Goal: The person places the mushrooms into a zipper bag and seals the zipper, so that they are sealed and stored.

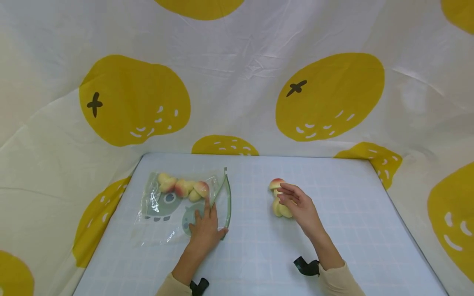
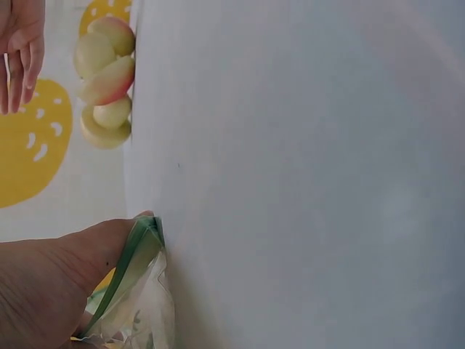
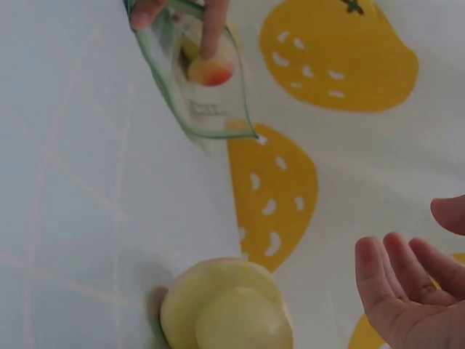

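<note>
A clear zip bag (image 1: 174,224) with a green zip and printed green cartoon animals lies on the left of the table. Inside it, near its far edge, are several pale yellow, red-tinged rounded pieces (image 1: 182,188). My left hand (image 1: 205,230) rests on the bag's mouth with fingers spread. Its thumb (image 2: 109,243) stretches against the green rim, and the mouth gapes in the right wrist view. To the right, my right hand (image 1: 299,205) hovers beside a similar lumpy yellow-and-red cluster (image 3: 225,309), fingers loosely bent and apart from it.
The table (image 1: 252,263) has a pale checked cover. Behind and beside it hangs a white cloth (image 1: 237,90) printed with large yellow fruit shapes. Black camera mounts (image 1: 307,266) sit at both wrists.
</note>
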A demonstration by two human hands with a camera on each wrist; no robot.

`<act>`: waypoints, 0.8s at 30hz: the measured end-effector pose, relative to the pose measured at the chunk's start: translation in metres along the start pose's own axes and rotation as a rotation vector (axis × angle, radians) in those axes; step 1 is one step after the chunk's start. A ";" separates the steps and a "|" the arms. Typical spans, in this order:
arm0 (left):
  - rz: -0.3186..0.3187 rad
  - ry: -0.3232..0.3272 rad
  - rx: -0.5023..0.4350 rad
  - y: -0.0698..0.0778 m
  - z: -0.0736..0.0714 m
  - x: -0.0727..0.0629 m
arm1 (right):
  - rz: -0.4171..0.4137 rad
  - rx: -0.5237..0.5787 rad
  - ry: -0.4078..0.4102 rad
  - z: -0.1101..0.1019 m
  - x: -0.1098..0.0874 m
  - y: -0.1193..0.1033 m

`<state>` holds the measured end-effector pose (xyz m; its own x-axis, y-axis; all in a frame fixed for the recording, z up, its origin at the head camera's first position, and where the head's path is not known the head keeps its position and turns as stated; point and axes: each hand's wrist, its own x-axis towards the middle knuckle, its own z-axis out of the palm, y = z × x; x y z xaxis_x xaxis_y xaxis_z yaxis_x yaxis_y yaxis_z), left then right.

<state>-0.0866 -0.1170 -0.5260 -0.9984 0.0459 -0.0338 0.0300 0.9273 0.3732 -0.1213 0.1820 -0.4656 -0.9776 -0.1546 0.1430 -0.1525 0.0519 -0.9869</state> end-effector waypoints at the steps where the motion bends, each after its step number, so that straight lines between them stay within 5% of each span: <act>1: 0.000 0.000 -0.001 0.000 0.000 0.000 | 0.001 -0.007 0.008 -0.003 -0.001 0.000; 24: 0.002 0.003 0.006 0.000 0.002 0.000 | 0.038 -0.131 0.171 -0.057 -0.009 0.017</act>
<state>-0.0870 -0.1167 -0.5277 -0.9985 0.0462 -0.0301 0.0319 0.9296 0.3673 -0.1229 0.2410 -0.4790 -0.9916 0.0185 0.1278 -0.1222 0.1840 -0.9753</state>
